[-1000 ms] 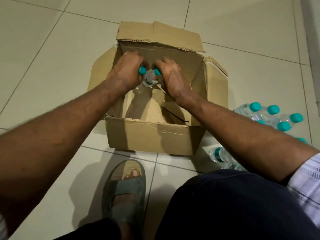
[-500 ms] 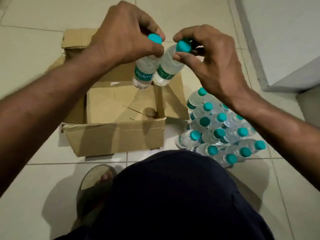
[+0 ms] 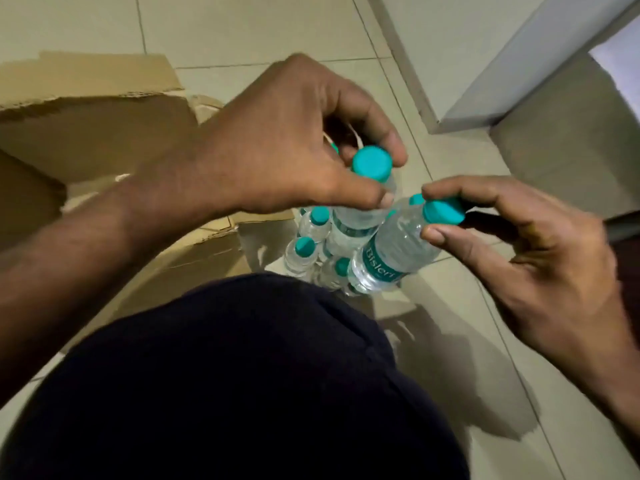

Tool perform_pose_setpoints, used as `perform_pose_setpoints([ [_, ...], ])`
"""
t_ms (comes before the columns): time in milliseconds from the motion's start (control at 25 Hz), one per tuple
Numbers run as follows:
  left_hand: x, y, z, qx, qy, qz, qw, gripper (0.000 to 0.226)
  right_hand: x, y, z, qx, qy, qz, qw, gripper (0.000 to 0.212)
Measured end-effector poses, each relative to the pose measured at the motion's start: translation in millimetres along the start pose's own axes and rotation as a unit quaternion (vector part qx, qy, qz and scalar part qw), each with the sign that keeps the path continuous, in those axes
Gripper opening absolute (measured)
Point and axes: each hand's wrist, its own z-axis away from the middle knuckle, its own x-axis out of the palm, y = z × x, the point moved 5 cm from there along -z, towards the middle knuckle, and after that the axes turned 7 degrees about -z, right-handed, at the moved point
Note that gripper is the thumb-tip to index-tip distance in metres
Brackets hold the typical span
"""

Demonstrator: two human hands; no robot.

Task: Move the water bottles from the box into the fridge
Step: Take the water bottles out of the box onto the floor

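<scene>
We look from one wide-angle camera worn on the head, facing forward and steeply down over our lap (image 3: 242, 375). It sits close to the left hand (image 3: 277, 140) and right hand (image 3: 540, 265), the tiled floor (image 3: 242, 29) beyond.

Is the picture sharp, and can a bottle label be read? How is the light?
Head view: dim, warm light; cardboard box smeared by motion blur; the bottle that the right hand pinches is sharp, label reads Bisleri; head view again, soft shadow on the floor below.
</scene>
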Motion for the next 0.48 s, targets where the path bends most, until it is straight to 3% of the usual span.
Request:
perform_pose_setpoints([
  [280, 76, -55, 35, -0.073, -0.095, 0.061, 0.991, 0.028, 52, 61, 82, 0.080, -0.011, 0.006, 0.997, 0.032],
  [480, 103, -84, 46, -0.065, -0.165, -0.112, 0.978, 0.027, 95, 103, 100, 0.121, -0.012, 0.009, 0.993, 0.030],
])
